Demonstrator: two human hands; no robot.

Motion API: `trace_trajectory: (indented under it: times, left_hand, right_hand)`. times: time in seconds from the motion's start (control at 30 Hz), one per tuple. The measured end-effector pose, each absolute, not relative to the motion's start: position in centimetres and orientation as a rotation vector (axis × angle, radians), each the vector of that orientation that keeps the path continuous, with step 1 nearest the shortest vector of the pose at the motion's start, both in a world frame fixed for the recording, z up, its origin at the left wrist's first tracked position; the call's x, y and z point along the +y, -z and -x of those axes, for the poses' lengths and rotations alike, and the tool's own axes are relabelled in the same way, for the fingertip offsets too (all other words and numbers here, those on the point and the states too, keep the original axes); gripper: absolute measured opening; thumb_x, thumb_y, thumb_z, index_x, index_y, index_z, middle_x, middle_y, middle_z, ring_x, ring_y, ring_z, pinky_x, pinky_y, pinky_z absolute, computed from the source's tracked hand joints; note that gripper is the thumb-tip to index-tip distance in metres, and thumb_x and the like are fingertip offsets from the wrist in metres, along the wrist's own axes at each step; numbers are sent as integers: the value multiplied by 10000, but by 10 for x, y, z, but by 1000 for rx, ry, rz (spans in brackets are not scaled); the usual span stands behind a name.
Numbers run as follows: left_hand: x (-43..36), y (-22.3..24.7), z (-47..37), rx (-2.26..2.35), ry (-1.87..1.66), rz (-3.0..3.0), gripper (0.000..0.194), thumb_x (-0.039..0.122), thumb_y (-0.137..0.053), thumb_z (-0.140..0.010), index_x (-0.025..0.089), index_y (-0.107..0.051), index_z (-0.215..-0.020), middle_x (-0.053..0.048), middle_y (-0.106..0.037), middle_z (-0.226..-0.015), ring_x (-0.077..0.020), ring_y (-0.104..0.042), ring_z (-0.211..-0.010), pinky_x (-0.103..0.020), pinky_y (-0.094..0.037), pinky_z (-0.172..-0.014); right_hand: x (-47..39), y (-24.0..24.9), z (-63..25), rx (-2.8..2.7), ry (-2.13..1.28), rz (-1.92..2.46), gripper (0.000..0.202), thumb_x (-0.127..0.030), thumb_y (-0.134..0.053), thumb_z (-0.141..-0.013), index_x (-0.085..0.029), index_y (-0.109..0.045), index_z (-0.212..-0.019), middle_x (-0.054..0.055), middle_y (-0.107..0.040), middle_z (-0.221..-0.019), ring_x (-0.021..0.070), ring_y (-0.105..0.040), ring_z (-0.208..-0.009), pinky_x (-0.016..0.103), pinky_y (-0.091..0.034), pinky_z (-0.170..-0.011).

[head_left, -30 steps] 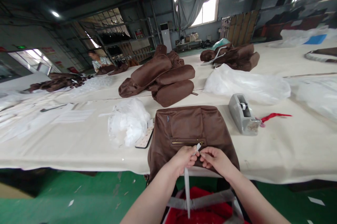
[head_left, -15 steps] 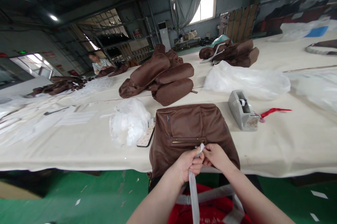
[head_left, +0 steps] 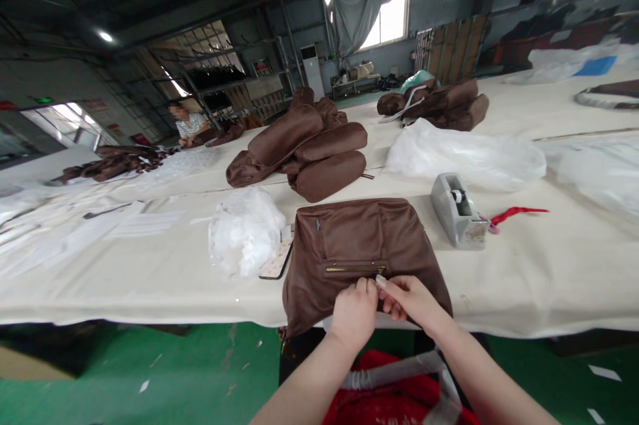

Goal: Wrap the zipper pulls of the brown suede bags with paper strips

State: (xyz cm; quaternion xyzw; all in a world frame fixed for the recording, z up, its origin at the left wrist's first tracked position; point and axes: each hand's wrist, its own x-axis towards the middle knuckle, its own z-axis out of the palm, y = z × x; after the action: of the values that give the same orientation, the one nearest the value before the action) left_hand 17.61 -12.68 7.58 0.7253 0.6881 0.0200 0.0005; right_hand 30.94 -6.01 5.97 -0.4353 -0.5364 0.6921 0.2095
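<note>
A brown leather bag [head_left: 344, 232] lies at the table's front edge, its brass front zipper [head_left: 355, 269] facing me. My left hand [head_left: 355, 310] is closed, back up, against the bag's lower front. Beside it, my right hand [head_left: 407, 298] pinches with thumb and forefinger at the zipper's right end. A small tip of a white strip [head_left: 381, 279] shows between the two hands, close to the zipper pull. The rest of the strip is mostly hidden by my left hand; a bit of white peeks out beneath that wrist.
A grey tape dispenser [head_left: 458, 212] with a red ribbon [head_left: 516, 212] stands right of the bag. Crumpled white plastic [head_left: 245, 232] and a phone [head_left: 276, 262] lie to its left. Behind are stacked brown bags [head_left: 309, 145] and plastic wrap [head_left: 464, 155]. A person [head_left: 190, 124] works far left.
My left hand has turned back up and shifted slightly left and down. The long white strip that hung below it no longer shows. My right hand stays near the zipper's end.
</note>
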Motion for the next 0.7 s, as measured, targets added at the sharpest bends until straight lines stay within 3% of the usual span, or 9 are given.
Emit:
trace_trajectory:
  times: [0.1, 0.2, 0.33, 0.5, 0.7]
  left_hand:
    - [-128, -70, -176, 2125, -188, -2184, 191, 102, -401, -877, 168, -535, -996, -72, -583, -919, -227, -600, -804, -319, -474, -695]
    - [-131, -64, -174, 2066, -560, -1949, 187, 153, -412, -897, 187, -532, -1037, -82, -574, -958, -218, -580, -813, -317, -436, -739]
    - [-131, -59, -171, 1953, -967, -1534, 83, 237, -475, -895, 213, -531, -839, -36, -538, -782, -191, -527, -718, -287, -372, -702]
    - [-125, -59, -172, 1647, -998, -1155, 265, 330, -466, -893, 206, -457, -659, 28, -447, -589, -126, -407, -556, -236, -297, -556]
    - [-128, -64, -172, 1343, -1041, -760, 343, 505, -572, -787, 173, -501, -741, 66, -445, -555, -43, -243, -408, -197, -142, -425]
  right_hand:
    - [-63, -55, -308, -1482, -1879, 1131, 465, -619, -660, -681, -169, -552, -637, -24, -578, -501, 62, -457, -360, 174, -302, -355]
    - [-66, -52, -308, -1415, -1887, 1063, 464, -615, -646, -702, -173, -531, -621, -34, -550, -494, 55, -419, -369, 185, -287, -377]
    - [-71, -49, -306, -1384, -1877, 1037, 455, -613, -652, -703, -175, -549, -633, -31, -551, -507, 63, -409, -385, 206, -308, -403]
    - [-73, -41, -303, -1422, -1822, 1062, 470, -637, -627, -716, -179, -554, -644, -37, -540, -508, 72, -416, -393, 215, -329, -412]
    - [-71, -34, -305, -1474, -1816, 1050, 484, -652, -606, -729, -187, -521, -623, -39, -543, -509, 76, -427, -392, 218, -341, -416]
